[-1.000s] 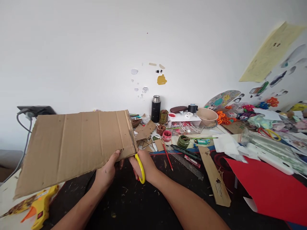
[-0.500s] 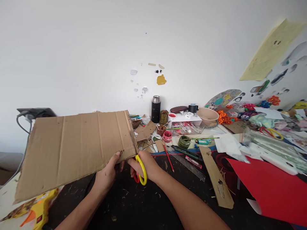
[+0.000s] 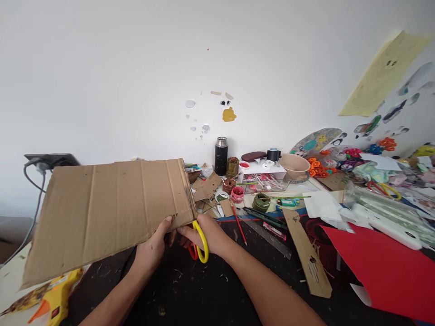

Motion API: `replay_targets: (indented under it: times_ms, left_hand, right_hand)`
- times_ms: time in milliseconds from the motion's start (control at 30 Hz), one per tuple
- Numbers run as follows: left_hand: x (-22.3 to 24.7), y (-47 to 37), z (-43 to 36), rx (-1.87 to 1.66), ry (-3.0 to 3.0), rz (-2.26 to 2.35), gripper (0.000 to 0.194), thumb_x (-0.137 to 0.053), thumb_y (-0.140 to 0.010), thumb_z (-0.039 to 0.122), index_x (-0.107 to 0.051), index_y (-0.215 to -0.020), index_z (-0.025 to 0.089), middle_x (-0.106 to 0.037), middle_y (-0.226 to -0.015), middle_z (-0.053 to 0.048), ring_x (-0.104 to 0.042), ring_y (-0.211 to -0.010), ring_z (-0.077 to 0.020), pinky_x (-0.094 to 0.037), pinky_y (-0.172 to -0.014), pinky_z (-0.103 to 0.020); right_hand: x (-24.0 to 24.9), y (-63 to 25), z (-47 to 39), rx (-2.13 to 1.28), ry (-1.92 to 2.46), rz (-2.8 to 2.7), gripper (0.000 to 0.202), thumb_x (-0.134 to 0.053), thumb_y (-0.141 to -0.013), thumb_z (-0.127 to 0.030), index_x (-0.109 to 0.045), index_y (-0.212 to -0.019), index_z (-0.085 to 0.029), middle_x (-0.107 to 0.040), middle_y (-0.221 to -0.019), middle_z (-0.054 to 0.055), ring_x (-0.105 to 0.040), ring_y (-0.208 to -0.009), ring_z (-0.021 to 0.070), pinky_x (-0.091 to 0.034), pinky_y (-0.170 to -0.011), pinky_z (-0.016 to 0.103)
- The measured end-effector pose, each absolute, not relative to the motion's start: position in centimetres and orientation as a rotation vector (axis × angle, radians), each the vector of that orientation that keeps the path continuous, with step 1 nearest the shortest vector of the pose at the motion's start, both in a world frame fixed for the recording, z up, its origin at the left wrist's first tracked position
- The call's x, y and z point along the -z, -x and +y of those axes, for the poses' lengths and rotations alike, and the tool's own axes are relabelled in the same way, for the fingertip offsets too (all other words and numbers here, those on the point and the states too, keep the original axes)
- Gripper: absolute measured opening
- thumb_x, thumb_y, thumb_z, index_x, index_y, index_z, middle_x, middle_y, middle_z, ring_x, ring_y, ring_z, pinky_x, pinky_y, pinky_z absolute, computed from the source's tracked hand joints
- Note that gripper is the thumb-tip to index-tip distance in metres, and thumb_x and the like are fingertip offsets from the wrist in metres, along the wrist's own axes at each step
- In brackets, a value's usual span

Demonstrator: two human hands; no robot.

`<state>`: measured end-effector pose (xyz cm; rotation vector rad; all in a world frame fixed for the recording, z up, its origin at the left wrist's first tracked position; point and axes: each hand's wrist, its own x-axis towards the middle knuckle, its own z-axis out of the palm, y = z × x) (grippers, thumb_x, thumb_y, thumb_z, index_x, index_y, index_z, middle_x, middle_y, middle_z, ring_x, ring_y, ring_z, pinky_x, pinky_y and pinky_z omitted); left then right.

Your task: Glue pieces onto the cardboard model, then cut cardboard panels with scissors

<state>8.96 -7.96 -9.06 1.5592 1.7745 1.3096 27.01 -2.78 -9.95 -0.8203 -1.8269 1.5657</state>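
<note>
A large sheet of brown cardboard (image 3: pixel 112 213) is tilted above the dark mat on the left. My left hand (image 3: pixel 154 246) grips its lower edge, thumb on top and fingers hidden beneath. My right hand (image 3: pixel 209 235) is closed on scissors (image 3: pixel 203 244) with one yellow and one red handle, at the cardboard's lower right corner. The blades are hidden behind the hand and the cardboard. Along the right edge the cardboard looks rough and frayed.
A yellow glue gun (image 3: pixel 59 299) lies at lower left. Behind stand a black flask (image 3: pixel 221 156) and paint jars (image 3: pixel 237 194). Rightward lie a red pencil (image 3: pixel 239 224), a clear ruler (image 3: pixel 268 237), a cardboard strip (image 3: pixel 307 253) and red paper (image 3: pixel 387 271).
The cardboard has shifted very slightly to the right in view. Both hands keep their hold, with hardly any movement.
</note>
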Motion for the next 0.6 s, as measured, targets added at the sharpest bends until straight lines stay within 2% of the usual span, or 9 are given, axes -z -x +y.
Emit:
replay_targets:
  times_ms: [133,233,367,600]
  left_hand:
    - [9.1,-9.1,-8.0,-1.271,-1.507,1.654,0.062,-0.044,-0.098,0.061,-0.047,-0.045,0.031,-0.055,-0.046,-0.002,-0.057,-0.054,-0.0231,-0.052,-0.068,-0.034]
    - [8.9,-9.3,-8.1,-1.248,-1.511,1.605,0.063,-0.042,-0.099,0.061,-0.048,-0.045,0.030,-0.055,-0.046,-0.002,-0.057,-0.053,-0.0228,-0.052,-0.070,-0.035]
    - [8.6,-9.5,-8.2,-1.238,-1.526,1.605,0.063,-0.041,-0.099,0.061,-0.047,-0.045,0.030,-0.057,-0.047,-0.002,-0.058,-0.055,-0.0231,-0.052,-0.070,-0.034]
    - [8.2,-9.7,-8.2,-1.278,-1.544,1.685,0.060,-0.045,-0.096,0.061,-0.048,-0.045,0.030,-0.057,-0.048,-0.002,-0.061,-0.059,-0.0241,-0.055,-0.079,-0.035]
  right_hand:
    - [10.3,-26.7,-2.7,-1.532,0.905,-1.763,0.037,-0.077,-0.093,-0.059,-0.076,-0.099,-0.023,-0.077,-0.079,0.003,-0.077,-0.072,0.0233,-0.059,-0.064,0.029]
    - [10.0,-26.4,-2.9,-1.571,0.958,-1.680,0.040,-0.076,-0.091,-0.061,-0.072,-0.093,-0.021,-0.070,-0.066,0.001,-0.073,-0.058,0.0211,-0.056,-0.053,0.026]
    - [9.2,-26.4,-3.3,-1.576,1.031,-1.656,0.045,-0.072,-0.090,-0.064,-0.062,-0.080,-0.021,-0.060,-0.052,-0.003,-0.058,-0.038,0.0154,-0.043,-0.037,0.021]
    - [9.5,-26.1,-3.8,-1.568,1.056,-1.612,0.047,-0.065,-0.093,-0.059,-0.052,-0.066,-0.024,-0.051,-0.043,-0.005,-0.053,-0.033,0.0148,-0.038,-0.033,0.020]
